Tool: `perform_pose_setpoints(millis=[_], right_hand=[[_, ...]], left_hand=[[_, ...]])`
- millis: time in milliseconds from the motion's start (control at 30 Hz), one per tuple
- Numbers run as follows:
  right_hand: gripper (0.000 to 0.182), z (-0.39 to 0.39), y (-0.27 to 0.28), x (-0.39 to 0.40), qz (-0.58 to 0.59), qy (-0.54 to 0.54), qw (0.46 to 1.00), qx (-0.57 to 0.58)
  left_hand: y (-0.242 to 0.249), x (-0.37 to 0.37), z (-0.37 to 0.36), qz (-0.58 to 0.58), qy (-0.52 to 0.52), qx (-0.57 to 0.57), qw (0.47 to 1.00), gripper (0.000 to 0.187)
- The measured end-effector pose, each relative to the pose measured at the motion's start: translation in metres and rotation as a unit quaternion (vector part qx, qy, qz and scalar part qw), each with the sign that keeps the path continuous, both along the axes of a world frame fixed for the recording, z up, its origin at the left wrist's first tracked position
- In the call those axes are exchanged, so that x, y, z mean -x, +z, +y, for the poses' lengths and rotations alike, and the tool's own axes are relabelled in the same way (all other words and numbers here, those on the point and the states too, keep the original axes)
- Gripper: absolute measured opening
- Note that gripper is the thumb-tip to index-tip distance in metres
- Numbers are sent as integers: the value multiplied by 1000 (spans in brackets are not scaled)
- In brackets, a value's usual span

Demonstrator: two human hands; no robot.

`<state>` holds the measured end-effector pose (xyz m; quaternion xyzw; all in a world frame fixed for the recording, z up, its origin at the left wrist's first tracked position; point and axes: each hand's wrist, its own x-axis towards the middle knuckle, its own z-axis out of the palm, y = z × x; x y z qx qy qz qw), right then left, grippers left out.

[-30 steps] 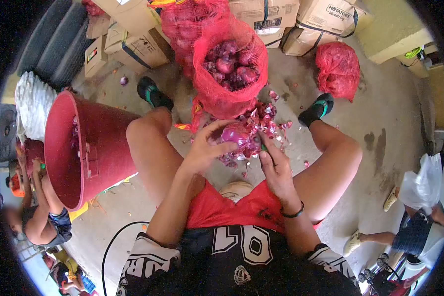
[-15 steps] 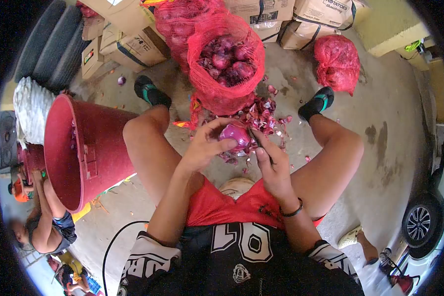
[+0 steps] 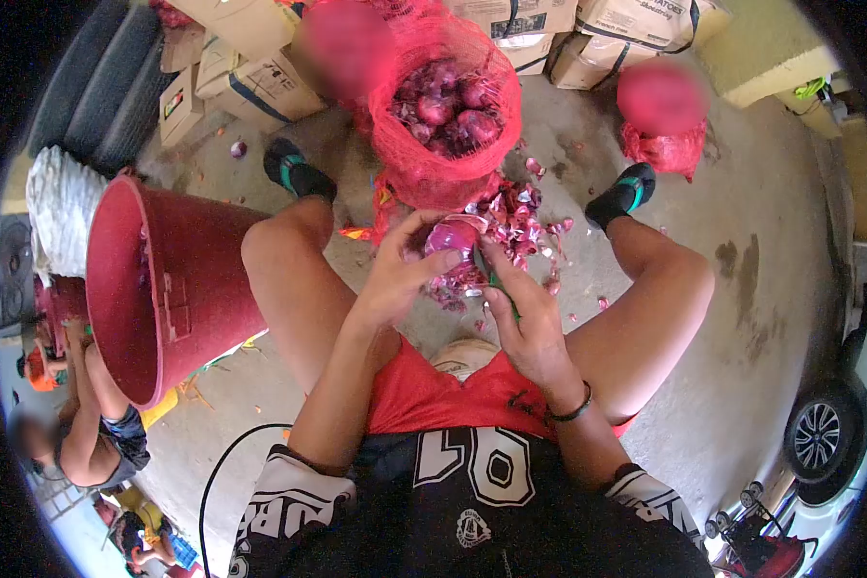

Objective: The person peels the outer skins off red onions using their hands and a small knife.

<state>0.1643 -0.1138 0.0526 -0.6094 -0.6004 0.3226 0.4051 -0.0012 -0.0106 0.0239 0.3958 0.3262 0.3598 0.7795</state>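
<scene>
Between my knees, my left hand (image 3: 392, 279) is wrapped round a red onion (image 3: 448, 245), thumb on the near side. A strip of loose skin (image 3: 468, 221) stands off the onion's upper edge. My right hand (image 3: 530, 318) grips a small knife (image 3: 495, 280) with a green handle. Its dark blade lies against the right side of the onion, partly hidden by the fingers. Below the hands, a heap of purple onion skins (image 3: 522, 223) covers the floor. Just beyond it stands an open red mesh sack (image 3: 432, 183) full of onions.
A large red bin (image 3: 217, 265) lies tilted at my left. Cardboard boxes (image 3: 272, 89) and stacked tyres (image 3: 96, 82) line the back. Another red mesh sack (image 3: 663, 149) sits beyond my right foot. A person (image 3: 91, 438) sits at far left; a car wheel (image 3: 819, 438) shows at right.
The onion has turned in my left hand, and a skin strip now lifts from its top. The knife's green handle has come into sight. A passing person's leg at lower right has gone from view.
</scene>
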Motion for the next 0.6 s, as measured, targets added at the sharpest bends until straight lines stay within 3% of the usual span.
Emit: perform_pose_setpoints(millis=[133,267,467,600], right_hand=[[41,1,1,-2,16,-11,1000,2],[38,-1,-10,-6,126,-76,988,46],[48,-3,-13,-9,264,-98,954,102],[48,9,-14,-18,155,-81,984,24]], left_hand=[[1,1,1,-13,-18,-5,1000,44],[4,2,2,-32,-71,-5,997,50],[7,2,-2,-24,-91,14,995,61],[12,0,-2,20,-136,-2,991,64]])
